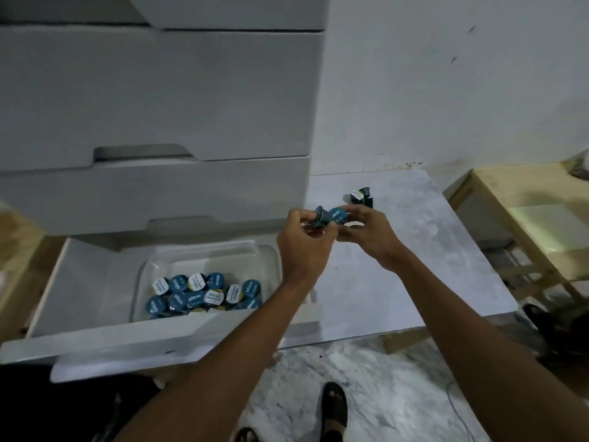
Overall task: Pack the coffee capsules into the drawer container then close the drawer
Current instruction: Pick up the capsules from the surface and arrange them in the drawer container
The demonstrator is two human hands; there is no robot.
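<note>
The bottom white drawer [105, 342] stands pulled open. Inside it sits a clear plastic container [271, 260] holding several blue and white-lidded coffee capsules [204, 295]. Above the marble table's left edge, my left hand [302, 247] pinches a blue capsule [320, 216] on its side. Right beside it, my right hand [369, 234] holds another blue capsule [339, 215] with its lid facing me. The two capsules nearly touch. A couple of dark capsules [360, 195] remain on the table behind my hands.
White closed drawers [153, 100] stack above the open one. The marble table [414, 275] runs right of the drawer unit, against a white wall. A wooden frame [522, 231] stands at far right. My sandalled foot [334, 406] is on the marble floor.
</note>
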